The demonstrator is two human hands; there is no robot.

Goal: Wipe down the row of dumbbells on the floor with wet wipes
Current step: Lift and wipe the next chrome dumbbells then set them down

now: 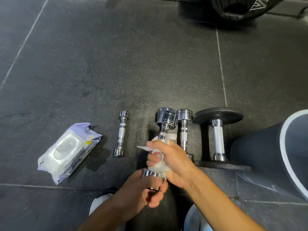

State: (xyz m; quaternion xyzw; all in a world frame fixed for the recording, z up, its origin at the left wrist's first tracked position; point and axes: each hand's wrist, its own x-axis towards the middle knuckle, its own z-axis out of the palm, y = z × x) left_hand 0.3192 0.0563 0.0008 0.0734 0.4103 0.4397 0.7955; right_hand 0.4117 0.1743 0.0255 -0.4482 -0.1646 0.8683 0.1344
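I hold a chrome dumbbell (166,119) lifted off the floor, its far head pointing away from me. My left hand (141,190) grips its near head from below. My right hand (171,160) is wrapped round the handle with a white wet wipe (158,165) bunched between palm and metal. On the floor lie a small chrome dumbbell (121,133) to the left, a slim chrome dumbbell (184,129) just right of the held one, and a dumbbell with black plates (218,137) further right.
A pack of wet wipes (69,151) with a closed white lid lies on the dark rubber floor at the left. My knee in dark leggings (260,150) is at the right, shoes (100,204) below. A black gym object (233,9) sits at the top right.
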